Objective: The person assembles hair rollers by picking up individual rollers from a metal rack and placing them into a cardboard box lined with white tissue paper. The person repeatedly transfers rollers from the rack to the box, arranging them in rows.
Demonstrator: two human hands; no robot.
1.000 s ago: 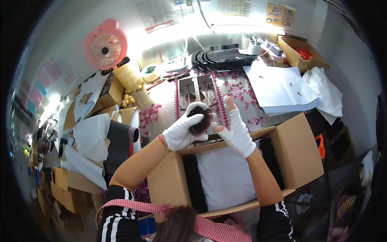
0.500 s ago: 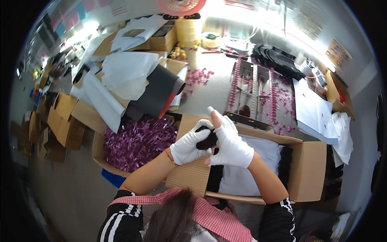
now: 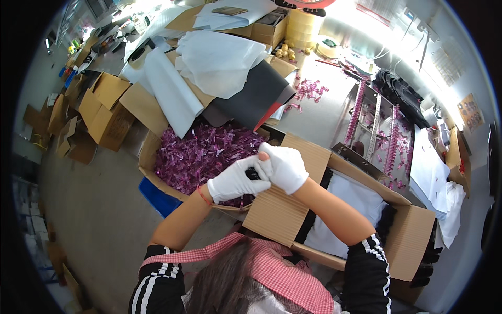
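Note:
My left hand (image 3: 236, 180), in a white glove with some fingertips bare, is closed around a small black object (image 3: 252, 173). Only a bit of that object shows between the thumb and fingers, so its kind is unclear. Pressed against it from the right is my right hand (image 3: 286, 168), also gloved, its fingers curled; whatever it grips is hidden. Both hands are above the edge between a carton (image 3: 150, 148) heaped with shiny purple plastic pieces (image 3: 206, 152) and the raised flap of an open carton (image 3: 280, 201). White sheeting (image 3: 348, 206) with black material at its sides lies inside the second carton.
A metal rack (image 3: 372, 125) edged with pink pieces stands on the workbench (image 3: 329, 112). Loose pink pieces (image 3: 312, 90) lie around it. Behind the purple heap are a rolled white sheet (image 3: 172, 99) and dark sheets (image 3: 235, 102). A blue bin (image 3: 158, 198) sits below.
My hands have shifted left toward the purple pieces and closed together, covering more of the black object. The view has turned, so the surroundings sit further right and tilted.

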